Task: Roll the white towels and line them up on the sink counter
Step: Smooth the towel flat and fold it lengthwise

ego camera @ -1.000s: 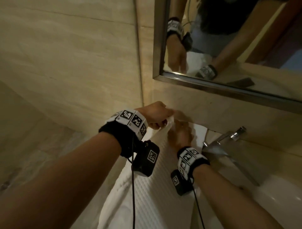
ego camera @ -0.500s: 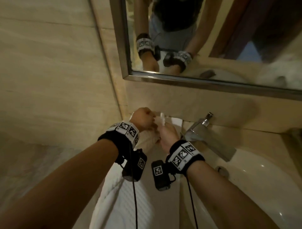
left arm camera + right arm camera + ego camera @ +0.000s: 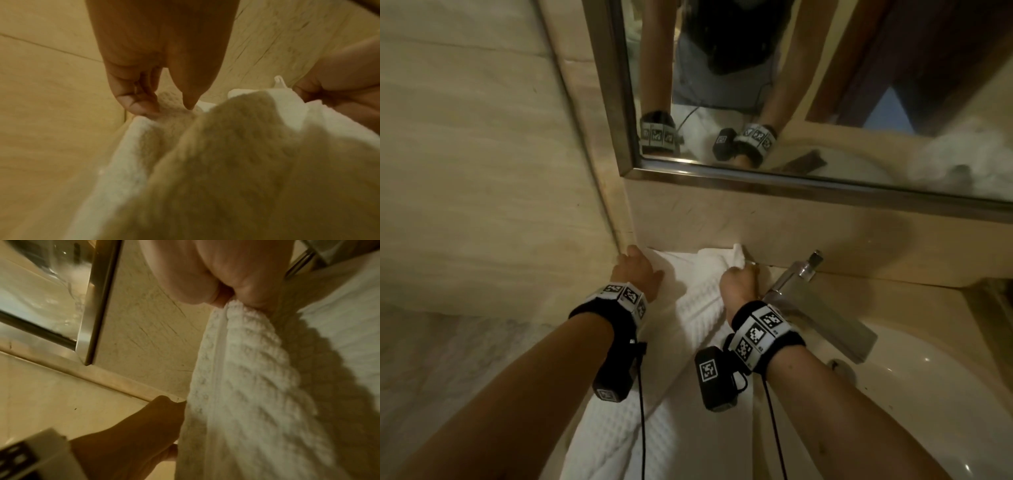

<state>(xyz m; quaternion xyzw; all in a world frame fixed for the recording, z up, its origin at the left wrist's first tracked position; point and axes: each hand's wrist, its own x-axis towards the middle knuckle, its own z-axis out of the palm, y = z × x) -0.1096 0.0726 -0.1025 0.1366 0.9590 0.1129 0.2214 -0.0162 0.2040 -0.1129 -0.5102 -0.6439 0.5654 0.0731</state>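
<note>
I stand at a bathroom worktop [image 3: 726, 394], a white towel [image 3: 698, 301] stretched lengthwise from the back wall toward me, its near end running off the bottom of the head view. My left hand [image 3: 637, 274] pinches the far left corner between thumb and fingers; my right hand [image 3: 738, 286] is closed around the far right edge, just beside the tap [image 3: 811, 305]. If I pull unevenly the towel may skew or bunch, snag the tap, or slide into the basin [image 3: 914, 404].

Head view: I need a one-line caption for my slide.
Both hands, left hand and right hand, pinch the far corners of a white towel spread on the sink counter.
</note>
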